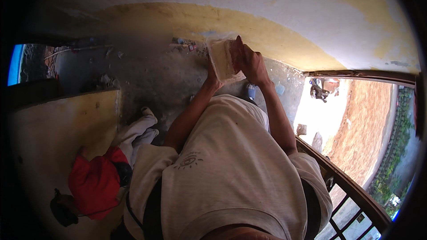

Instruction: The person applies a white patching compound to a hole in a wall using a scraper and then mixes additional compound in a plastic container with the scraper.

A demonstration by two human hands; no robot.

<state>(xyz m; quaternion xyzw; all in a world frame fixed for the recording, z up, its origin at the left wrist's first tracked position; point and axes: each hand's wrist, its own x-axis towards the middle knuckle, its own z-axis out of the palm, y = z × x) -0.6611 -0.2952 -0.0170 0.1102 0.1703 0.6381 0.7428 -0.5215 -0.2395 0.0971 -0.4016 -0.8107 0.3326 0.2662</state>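
Note:
A whitish, shallow tray-like piece (218,58), smeared with pale, plaster-like material, is held up in front of my chest. My left hand (213,76) is closed on its lower left edge, the fingers mostly hidden behind it. My right hand (253,66) is closed around a dark red, flat-looking tool (235,55) at the right side of the whitish piece. The tool lies against or over the pale surface; its exact kind is hard to make out.
A yellow and white patchy wall (267,33) rises ahead. Behind me to the left, a person in a red top (98,182) is by a low yellowish wall (66,115). On the right, a doorway with a barred door (347,195) opens to sunlit ground (356,129). Debris (184,44) lies along the wall.

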